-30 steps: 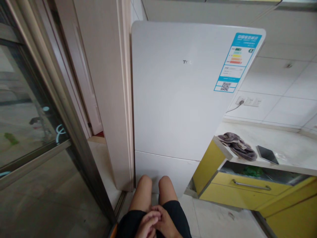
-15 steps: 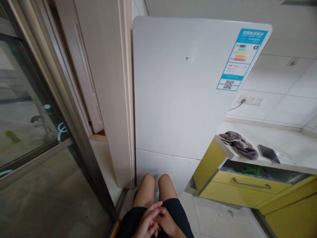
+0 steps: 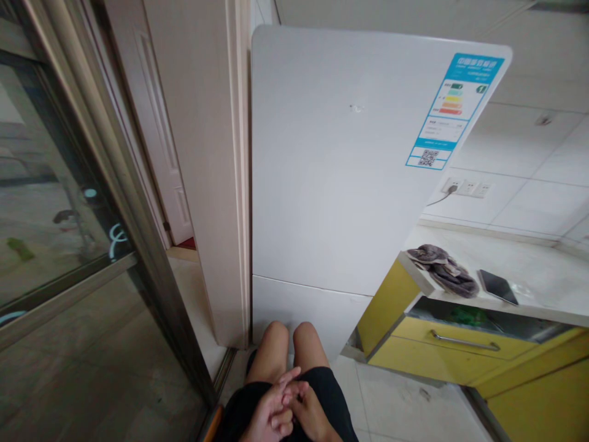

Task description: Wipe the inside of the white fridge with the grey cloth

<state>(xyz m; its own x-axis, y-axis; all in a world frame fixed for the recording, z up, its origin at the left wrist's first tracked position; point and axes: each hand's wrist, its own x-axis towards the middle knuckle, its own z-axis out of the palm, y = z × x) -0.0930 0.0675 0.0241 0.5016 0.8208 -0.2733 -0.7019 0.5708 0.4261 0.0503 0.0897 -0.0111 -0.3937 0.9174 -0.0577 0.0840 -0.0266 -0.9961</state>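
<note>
Along the left edge of the frame, a metal-framed glass door (image 3: pixel 69 344) with pale blue markings; behind its glass, a blurred green shape (image 3: pixel 19 248). Right of that, at upper left, a pale panelled door (image 3: pixel 156 116), then a tall beige upright panel (image 3: pixel 202 153). At bottom centre, over black fabric shorts (image 3: pixel 339 402) between bare thighs, the left hand (image 3: pixel 272 410), fingers apart and loosely bent, with no object visible in it. Against its fingers, the right hand (image 3: pixel 309 410), partly curled; cannot tell its fingertips as apart or together. Beyond the knees, filling the centre, a glossy white two-door refrigerator (image 3: pixel 322 184), both doors shut, contents hidden. At its upper right, a blue-and-white energy label (image 3: pixel 453 113). At right, a yellow cabinet with a white countertop (image 3: pixel 552 270); on the counter near its left end, a crumpled grey-brown cloth (image 3: pixel 444 270). Just under the counter, a dark open compartment (image 3: pixel 506 324) with a green crinkled item (image 3: pixel 468 315) inside, above a closed yellow drawer front (image 3: pixel 427 333) with a silver bar handle (image 3: pixel 464 341). Above the counter, a grey plug (image 3: pixel 452 189) in a white wall socket (image 3: pixel 467 187). Right of the cloth, a flat black rectangular device (image 3: pixel 498 286).
</note>
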